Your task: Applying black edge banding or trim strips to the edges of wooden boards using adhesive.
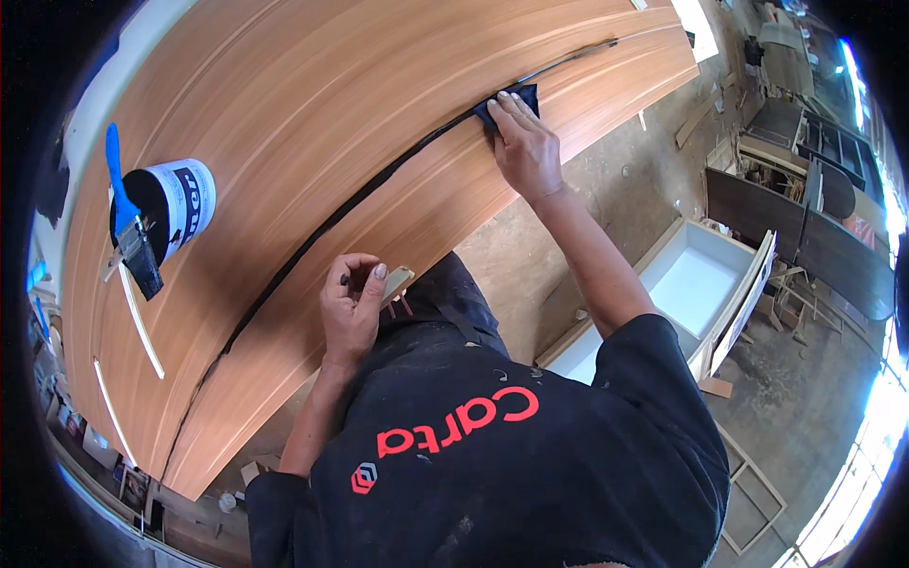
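Note:
My right hand (525,151) presses a black cloth (530,97) onto a long black streak (341,212) running along the wood-grain board (246,85). Near the board's front edge, my left hand (350,312) is closed around a small flat pale piece (398,282), perhaps wood. A white tub (194,194) with dark contents stands on the board at the left, with a blue-handled brush (118,175) resting across it. Thin pale strips (142,336) lie beside the tub and at the board's left end.
Below the board on the right is a pale drawer carcass (686,275) with white inside. Dark panels (757,208) and wood offcuts lie farther right on the concrete floor (606,170). A wooden frame (753,483) lies at the lower right.

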{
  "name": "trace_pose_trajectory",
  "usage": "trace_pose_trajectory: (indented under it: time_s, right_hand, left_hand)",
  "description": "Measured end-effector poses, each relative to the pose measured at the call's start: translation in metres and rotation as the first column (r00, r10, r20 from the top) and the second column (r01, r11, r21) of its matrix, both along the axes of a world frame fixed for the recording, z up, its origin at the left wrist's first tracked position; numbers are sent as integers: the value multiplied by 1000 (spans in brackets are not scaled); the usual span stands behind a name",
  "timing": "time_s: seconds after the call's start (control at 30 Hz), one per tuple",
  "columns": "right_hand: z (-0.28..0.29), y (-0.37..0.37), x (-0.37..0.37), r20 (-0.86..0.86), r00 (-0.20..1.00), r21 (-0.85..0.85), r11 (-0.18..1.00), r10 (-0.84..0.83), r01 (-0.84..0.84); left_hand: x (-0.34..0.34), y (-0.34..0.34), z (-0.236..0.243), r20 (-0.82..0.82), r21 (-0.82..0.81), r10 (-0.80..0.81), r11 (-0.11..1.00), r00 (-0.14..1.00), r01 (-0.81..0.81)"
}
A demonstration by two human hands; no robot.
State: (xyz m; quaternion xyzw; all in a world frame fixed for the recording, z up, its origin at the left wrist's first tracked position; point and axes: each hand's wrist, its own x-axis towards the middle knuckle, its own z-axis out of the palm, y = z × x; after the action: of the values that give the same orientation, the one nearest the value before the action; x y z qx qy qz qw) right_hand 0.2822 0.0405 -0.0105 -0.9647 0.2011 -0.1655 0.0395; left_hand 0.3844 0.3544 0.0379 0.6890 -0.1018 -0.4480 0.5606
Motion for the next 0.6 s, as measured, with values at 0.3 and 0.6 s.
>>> trace_pose_trajectory:
  time_s: [0.3, 0.6]
  right_hand:
    - [-3, 30, 8, 35, 999, 55, 998, 31, -33]
    - [-7, 59, 13, 48, 998, 84, 996, 39, -43]
  left_hand:
    - [3, 19, -3, 9, -12, 18, 1000, 1000, -18]
    - [6, 38, 1, 21, -10, 34, 999, 999, -34]
